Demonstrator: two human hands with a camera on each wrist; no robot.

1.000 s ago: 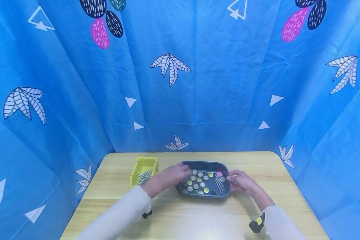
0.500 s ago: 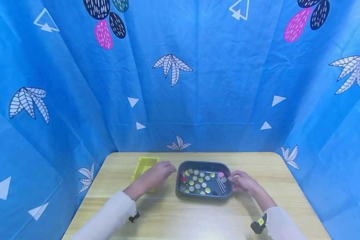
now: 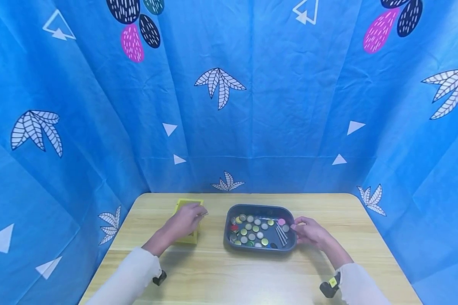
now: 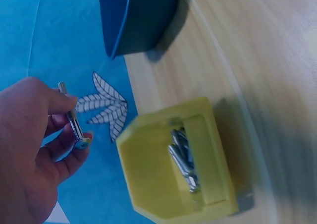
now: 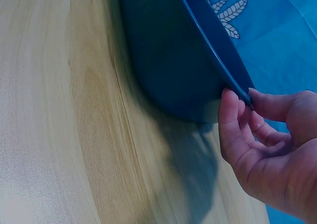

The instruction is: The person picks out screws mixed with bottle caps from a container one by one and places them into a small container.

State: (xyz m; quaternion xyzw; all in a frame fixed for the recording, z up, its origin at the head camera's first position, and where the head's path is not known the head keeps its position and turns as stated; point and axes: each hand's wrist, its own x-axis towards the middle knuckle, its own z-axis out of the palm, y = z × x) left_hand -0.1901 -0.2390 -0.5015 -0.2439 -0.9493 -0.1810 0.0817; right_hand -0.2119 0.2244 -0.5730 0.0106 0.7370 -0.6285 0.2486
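Note:
My left hand (image 3: 186, 220) is over the yellow bin (image 3: 187, 240), pinching a silver bolt (image 4: 74, 117) between thumb and fingers. In the left wrist view, several more silver bolts (image 4: 184, 157) lie inside the bin. To the right stands a dark oval-ended tray (image 3: 252, 250) holding many bottle caps (image 3: 255, 228), mostly silver and yellow, with a red one (image 3: 234, 228) and a pink one (image 3: 281, 221). Several bolts (image 3: 281, 234) lie at the tray's right end. My right hand (image 3: 309, 232) pinches the tray's right rim (image 5: 237, 87) between thumb and fingers.
Both containers stand on a light wooden table (image 3: 252, 275). A blue patterned curtain (image 3: 290, 127) rises behind the table and along both sides. A strip of bare wood separates the bin from the tray.
The left hand has moved left from the tray's left end to above the yellow bin, carrying the bolt. The right hand stays on the tray's rim.

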